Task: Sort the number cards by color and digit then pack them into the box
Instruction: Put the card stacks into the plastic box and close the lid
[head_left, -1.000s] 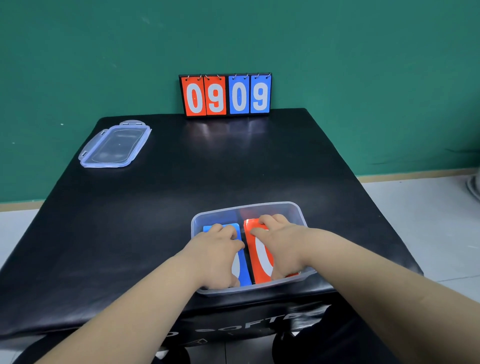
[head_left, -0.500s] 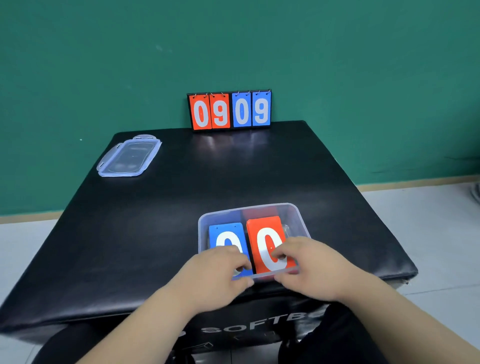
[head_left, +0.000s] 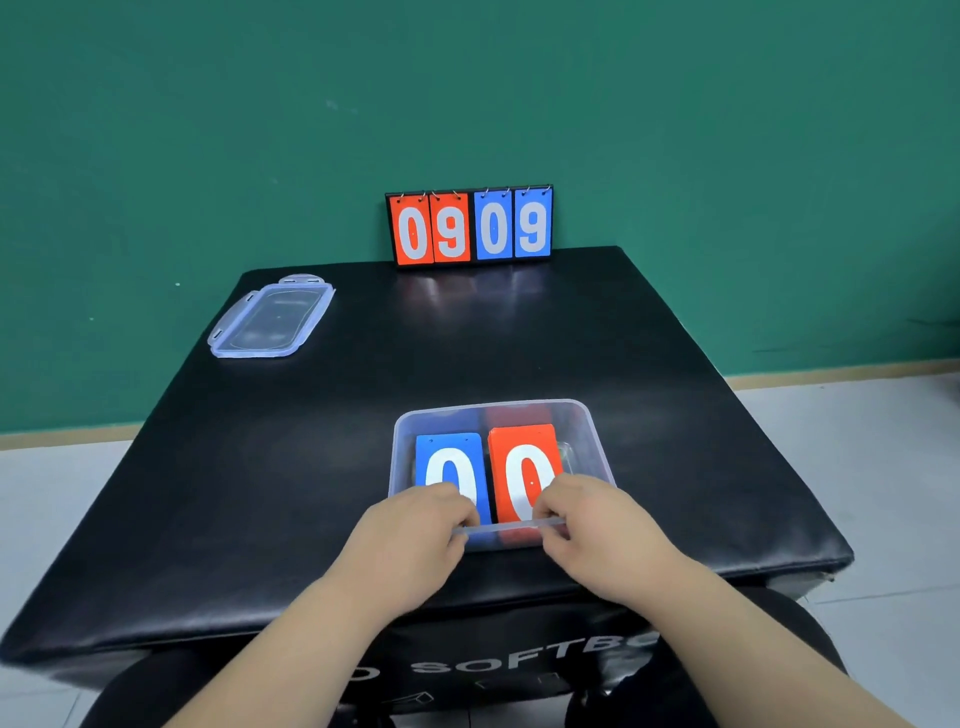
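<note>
A clear plastic box (head_left: 592, 436) stands near the front edge of the black table. Inside lie a blue card stack (head_left: 449, 457) showing 0 on the left and a red card stack (head_left: 522, 452) showing 0 on the right. My left hand (head_left: 415, 540) and my right hand (head_left: 597, 535) sit at the box's near rim, fingers curled over it and onto the near ends of the cards. Whether the fingers pinch the rim or the cards is hidden.
The box's clear lid (head_left: 272, 322) lies at the table's far left corner. A flip scoreboard (head_left: 470, 226) reading 0 9 0 9, red then blue, stands at the far edge against the green wall. The table (head_left: 519, 338) drops off to tiled floor on both sides.
Both hands have drawn back from inside the box to its near rim, uncovering the blue and red 0 cards. The camera has pulled back slightly.
</note>
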